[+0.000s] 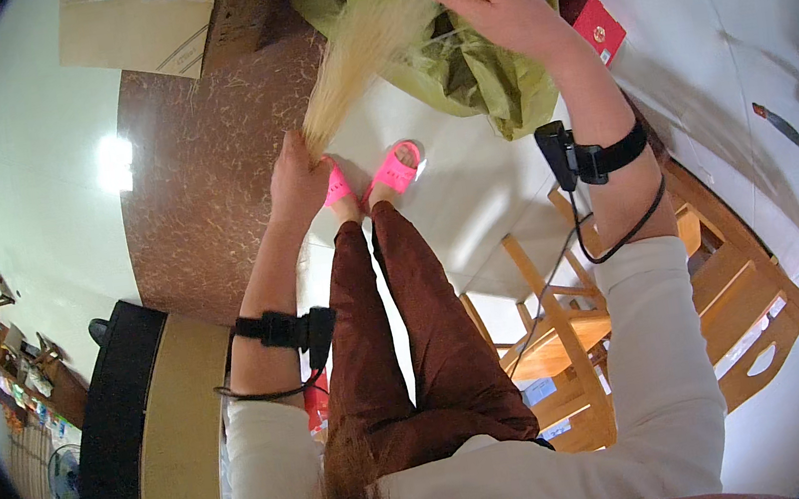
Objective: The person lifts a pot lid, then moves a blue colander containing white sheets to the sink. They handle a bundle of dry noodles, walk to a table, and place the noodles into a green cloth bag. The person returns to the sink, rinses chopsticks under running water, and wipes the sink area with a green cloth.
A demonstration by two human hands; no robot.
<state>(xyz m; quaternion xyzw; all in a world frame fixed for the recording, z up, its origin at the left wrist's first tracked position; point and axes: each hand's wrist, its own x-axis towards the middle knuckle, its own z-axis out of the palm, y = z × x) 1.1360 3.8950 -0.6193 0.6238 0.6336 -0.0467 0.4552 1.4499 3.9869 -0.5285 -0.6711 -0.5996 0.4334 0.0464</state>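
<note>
My left hand [299,179] is closed around the gathered end of a long bundle of pale blond, hair-like fibres [352,59]. From there the bundle fans out up and to the right, over a crumpled green plastic sack [498,77]. At the sack's mouth, the fingertips of my right hand [501,13] touch the spread end of the fibres. Whether these fingers pinch any strands cannot be told. A few loose strands stretch below the right hand across the sack's dark folds.
A brown crackle-patterned surface [206,161] lies left of my feet, with a cardboard box [136,30] at its far end. Wooden chairs [555,335] stand close on my right. A red box [593,23] sits behind the sack. A cable [550,275] hangs by my right arm.
</note>
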